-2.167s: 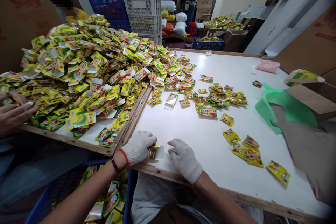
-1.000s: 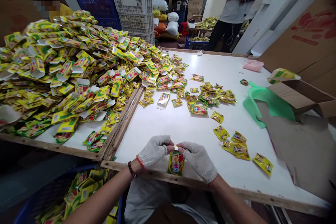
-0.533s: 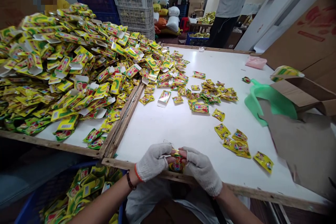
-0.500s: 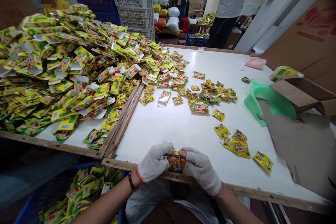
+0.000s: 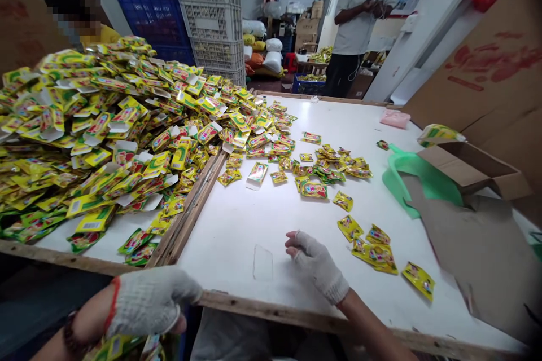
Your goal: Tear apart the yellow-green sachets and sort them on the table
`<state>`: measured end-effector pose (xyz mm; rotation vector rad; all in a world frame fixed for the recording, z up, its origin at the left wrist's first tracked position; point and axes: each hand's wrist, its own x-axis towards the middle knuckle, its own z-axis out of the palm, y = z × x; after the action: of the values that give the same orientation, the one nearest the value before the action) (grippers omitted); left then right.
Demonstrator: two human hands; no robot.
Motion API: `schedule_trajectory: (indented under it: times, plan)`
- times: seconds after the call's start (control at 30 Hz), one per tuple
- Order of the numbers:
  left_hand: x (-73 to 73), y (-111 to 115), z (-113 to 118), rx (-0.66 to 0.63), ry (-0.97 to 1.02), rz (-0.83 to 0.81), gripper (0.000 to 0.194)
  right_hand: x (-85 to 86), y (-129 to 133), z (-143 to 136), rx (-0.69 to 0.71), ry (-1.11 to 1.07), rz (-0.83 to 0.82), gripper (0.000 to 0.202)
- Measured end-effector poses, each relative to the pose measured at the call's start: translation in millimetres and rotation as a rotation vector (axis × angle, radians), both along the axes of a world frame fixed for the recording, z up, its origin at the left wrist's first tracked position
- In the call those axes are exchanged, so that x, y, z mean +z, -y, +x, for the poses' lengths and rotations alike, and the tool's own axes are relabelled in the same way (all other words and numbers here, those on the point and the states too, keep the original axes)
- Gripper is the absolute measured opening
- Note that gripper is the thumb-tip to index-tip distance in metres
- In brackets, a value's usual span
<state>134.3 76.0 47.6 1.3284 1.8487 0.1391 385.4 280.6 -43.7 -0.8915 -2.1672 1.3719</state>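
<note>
My left hand [image 5: 150, 300], in a white fingerless glove, is over the table's front edge, above yellow-green packs [image 5: 122, 348] low on the left. Its fingers point down and are mostly hidden. My right hand [image 5: 315, 262], gloved too, hovers above the white table [image 5: 237, 225] with fingers apart and nothing in them. Left of it lies a thin clear rectangular piece [image 5: 263, 263]. Farther back are an upright-printed yellow box [image 5: 257, 175], a red-green pack [image 5: 314, 190] and several small yellow sachets [image 5: 349, 228].
A large heap of yellow packs [image 5: 97, 118] covers the left table, behind a wooden rail [image 5: 190, 211]. At right are a green dustpan [image 5: 423, 177], cardboard [image 5: 478, 242] and an open carton [image 5: 478, 166]. One person [image 5: 353, 28] stands behind; another [image 5: 99, 34] is at back left.
My hands have parted; the pack between them is gone from there. My left hand moved left and down past the edge; my right opened over the table. The view tilted up.
</note>
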Motion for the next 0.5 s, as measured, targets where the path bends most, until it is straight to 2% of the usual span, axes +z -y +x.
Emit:
schedule_trajectory:
  times: [0.07, 0.1, 0.2, 0.27, 0.37, 0.43, 0.5]
  plan:
    - [3.0, -6.7, -6.8, 0.051, -0.174, -0.002, 0.032, -0.6, -30.6, 1.1, -0.083, 0.064, 0.22, 0.026]
    - [1.3, -19.8, -6.9, 0.044, -0.201, 0.061, 0.038, -0.2, -47.4, -0.8, -0.119, 0.073, 0.291, 0.026]
    - [-11.7, -89.2, -6.5, 0.034, -0.186, 0.406, 0.044, 3.7, -97.3, -16.7, -0.167, 0.082, 0.424, 0.029]
    - [-22.0, -145.4, -13.1, 0.082, -0.291, 0.525, 0.045, 7.6, -126.4, -31.5, -0.184, 0.113, 0.501, 0.032]
    - [-35.5, -214.5, -33.7, 0.265, -0.484, 0.494, 0.053, 12.3, -164.5, -48.6, -0.236, 0.196, 0.577, 0.038]
    - [-45.4, -242.3, -47.1, 0.349, -0.524, 0.445, 0.066, 13.4, -187.0, -52.8, -0.285, 0.265, 0.597, 0.041]
    - [-57.5, -256.5, -52.5, 0.373, -0.54, 0.405, 0.074, 12.3, -204.6, -51.0, -0.312, 0.325, 0.598, 0.042]
